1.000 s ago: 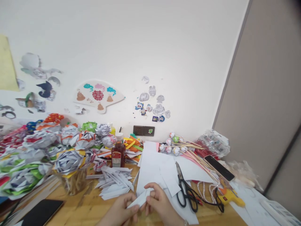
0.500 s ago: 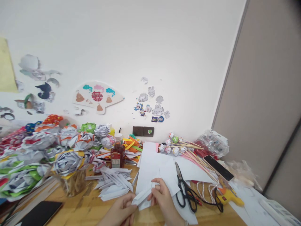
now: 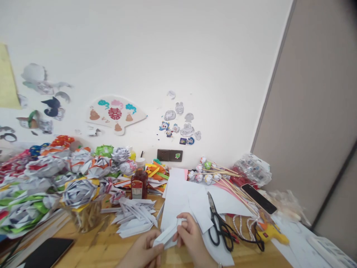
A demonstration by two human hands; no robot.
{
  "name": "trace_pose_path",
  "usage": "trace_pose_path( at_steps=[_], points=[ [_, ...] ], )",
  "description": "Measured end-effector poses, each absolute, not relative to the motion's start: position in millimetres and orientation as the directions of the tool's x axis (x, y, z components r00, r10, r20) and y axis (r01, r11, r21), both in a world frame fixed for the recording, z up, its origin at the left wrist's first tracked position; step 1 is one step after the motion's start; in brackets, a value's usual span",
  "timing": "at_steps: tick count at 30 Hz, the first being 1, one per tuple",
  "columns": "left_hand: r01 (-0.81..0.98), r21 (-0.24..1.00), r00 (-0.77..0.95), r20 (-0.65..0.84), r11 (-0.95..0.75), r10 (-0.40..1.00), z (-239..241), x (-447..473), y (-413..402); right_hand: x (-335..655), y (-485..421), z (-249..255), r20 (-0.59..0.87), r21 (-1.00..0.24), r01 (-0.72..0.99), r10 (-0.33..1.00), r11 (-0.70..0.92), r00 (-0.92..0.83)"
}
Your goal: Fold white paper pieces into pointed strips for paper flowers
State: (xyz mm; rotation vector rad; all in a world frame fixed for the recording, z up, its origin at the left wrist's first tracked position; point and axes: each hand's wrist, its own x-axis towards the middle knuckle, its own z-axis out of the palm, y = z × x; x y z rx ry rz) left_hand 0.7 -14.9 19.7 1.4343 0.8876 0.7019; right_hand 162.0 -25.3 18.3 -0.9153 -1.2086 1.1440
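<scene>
At the bottom middle, both my hands hold one folded white paper piece (image 3: 167,233) just above the wooden table (image 3: 106,245). My left hand (image 3: 145,250) pinches its lower left end. My right hand (image 3: 189,236) has its fingers curled over the upper right end. Just left of my hands lies a pile of folded white paper pieces (image 3: 134,217). Flat white paper sheets (image 3: 181,197) lie behind my hands, and black scissors (image 3: 220,227) rest to their right.
Paper flowers (image 3: 50,178) heap up on the left, a brown bottle (image 3: 139,180) stands behind the pile. Flower sticks (image 3: 223,176), a black phone (image 3: 259,199) and a yellow glue gun (image 3: 272,232) lie right. Another dark phone (image 3: 47,253) is at the lower left.
My hands shifted slightly while working the folded paper; the right fingers now curl more over its upper end. The view has barely moved.
</scene>
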Motion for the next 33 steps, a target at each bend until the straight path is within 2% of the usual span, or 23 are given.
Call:
trace_pose_path(
  at_steps=[9, 23, 33],
  points=[
    [0.041, 0.992, 0.492, -0.123, 0.118, 0.862, 6.2, 1.1, -9.5, 159.7, -28.0, 23.9, 0.217, -0.965, -0.162, 0.976, 0.208, -0.037],
    [-0.028, 0.993, 0.533, -0.082, 0.115, 0.842, 11.9, 0.3, -10.0, 161.4, -26.6, 23.8, 0.238, -0.958, -0.182, 0.968, 0.222, -0.077],
    [-0.031, 0.992, 0.538, -0.084, 0.119, 0.839, 10.0, 0.1, -9.2, 160.7, -28.8, 26.2, 0.258, -0.961, -0.115, 0.966, 0.253, -0.031]
  ],
)
